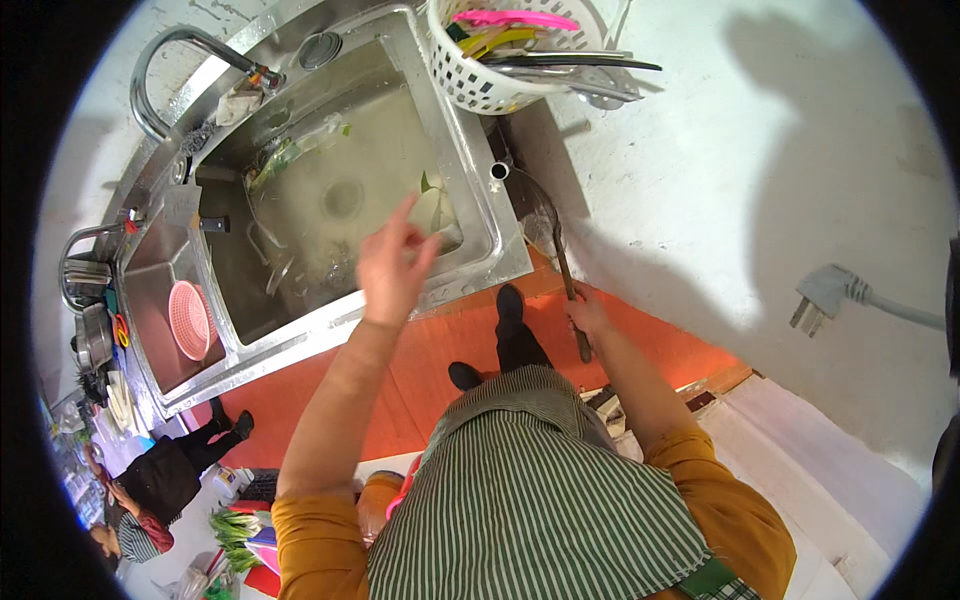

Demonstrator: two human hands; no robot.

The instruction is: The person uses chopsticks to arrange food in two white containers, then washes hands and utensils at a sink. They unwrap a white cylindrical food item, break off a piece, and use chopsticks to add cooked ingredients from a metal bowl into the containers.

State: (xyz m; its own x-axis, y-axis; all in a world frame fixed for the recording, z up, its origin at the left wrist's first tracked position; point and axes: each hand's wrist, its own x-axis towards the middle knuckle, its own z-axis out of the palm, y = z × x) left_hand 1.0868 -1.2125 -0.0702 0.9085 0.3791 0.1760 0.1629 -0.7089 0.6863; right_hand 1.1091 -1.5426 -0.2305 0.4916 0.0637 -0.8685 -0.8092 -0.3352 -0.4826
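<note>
My left hand (394, 262) is raised over the near right part of a steel sink basin (495, 244), fingers apart, holding nothing; it looks a little blurred. Cloudy water (375, 150) fills the basin, with green leaf scraps (277, 165) at its far left and a pale vegetable piece (427, 206) near my fingers. My right hand (589, 315) is closed around the dark handle of a long tool (562, 259), held low between the sink's right end and the wall. The tool's far end is thin and curved; its kind I cannot tell.
A white perforated basket (480, 82) of utensils stands at the sink's far right corner. A cleaver (184, 210) lies on the divider, a pink plastic basket (193, 320) in the smaller basin. A grey plug (825, 296) hangs at right. Another person (157, 480) stands at lower left.
</note>
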